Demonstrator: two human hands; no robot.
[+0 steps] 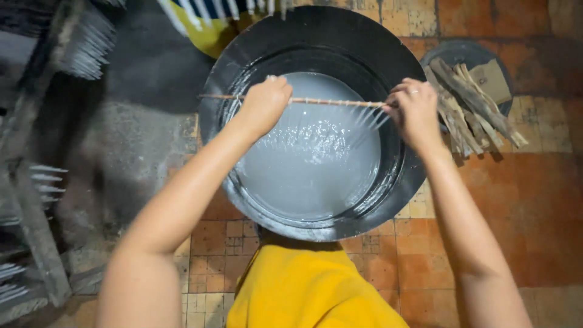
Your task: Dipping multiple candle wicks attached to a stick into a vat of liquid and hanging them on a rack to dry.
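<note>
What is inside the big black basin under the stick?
The black basin holds a pale, whitish liquid. Thin strands hang from the stick, held by the left hand and right hand. The opaque liquid hides the bottom.

Both hands hold a thin wooden stick [331,101] level above a wide black basin [316,36] of pale grey liquid [310,170]: left hand [264,103] clenched mid-stick, right hand [416,109] pinching its end. Split firewood [470,109] lies right of the basin on the tiled floor [516,200].
</note>
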